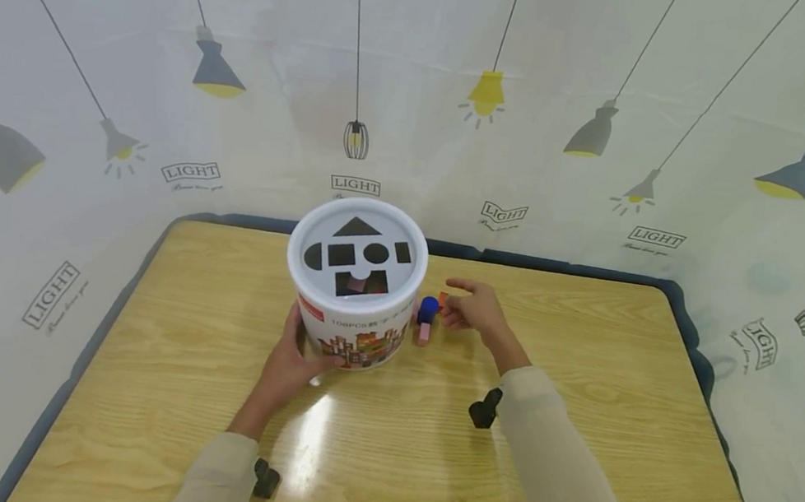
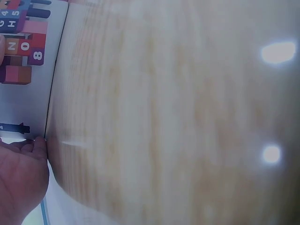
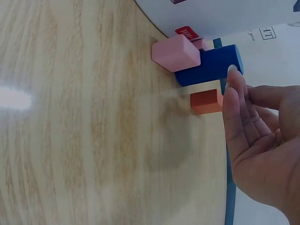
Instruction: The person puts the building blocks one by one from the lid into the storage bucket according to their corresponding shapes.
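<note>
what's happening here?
A person's left hand holds the side of a white shape-sorter tub on a wooden table. The right hand reaches, fingers loose, to an orange block beside a blue block and a pink block by the tub. It grips nothing yet.

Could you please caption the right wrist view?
Right hand reaching toward small orange block beside blue block and pink block.

Bare wooden tabletop [image 1: 575, 436] lies open right of the white shape-sorter bucket [image 1: 354, 283]. Beside the bucket, the blue block [image 1: 428, 309], pink block [image 1: 424, 334] and orange block [image 3: 206, 101] crowd the gap.
</note>
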The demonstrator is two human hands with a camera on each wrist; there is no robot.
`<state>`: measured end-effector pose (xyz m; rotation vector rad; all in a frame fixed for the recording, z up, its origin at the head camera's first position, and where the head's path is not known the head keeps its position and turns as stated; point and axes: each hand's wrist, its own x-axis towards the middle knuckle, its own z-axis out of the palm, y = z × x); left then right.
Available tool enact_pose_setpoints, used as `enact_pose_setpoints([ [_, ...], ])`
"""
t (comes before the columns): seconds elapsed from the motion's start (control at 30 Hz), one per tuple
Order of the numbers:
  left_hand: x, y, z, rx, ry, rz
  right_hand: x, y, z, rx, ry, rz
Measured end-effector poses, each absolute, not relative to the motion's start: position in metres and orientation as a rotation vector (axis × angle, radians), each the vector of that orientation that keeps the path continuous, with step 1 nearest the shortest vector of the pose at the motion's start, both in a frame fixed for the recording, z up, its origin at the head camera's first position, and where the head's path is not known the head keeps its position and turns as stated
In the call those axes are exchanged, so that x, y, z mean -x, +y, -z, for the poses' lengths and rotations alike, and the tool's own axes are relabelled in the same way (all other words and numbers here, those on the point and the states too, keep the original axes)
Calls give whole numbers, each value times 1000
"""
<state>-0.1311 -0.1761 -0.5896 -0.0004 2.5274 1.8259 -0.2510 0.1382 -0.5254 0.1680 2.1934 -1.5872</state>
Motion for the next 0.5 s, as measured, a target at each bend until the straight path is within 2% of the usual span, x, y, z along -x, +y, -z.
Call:
enact_pose_setpoints([
  [0.5,132,-176,587,25,2516,-1784,248,137,540,-226,2154,1559],
])
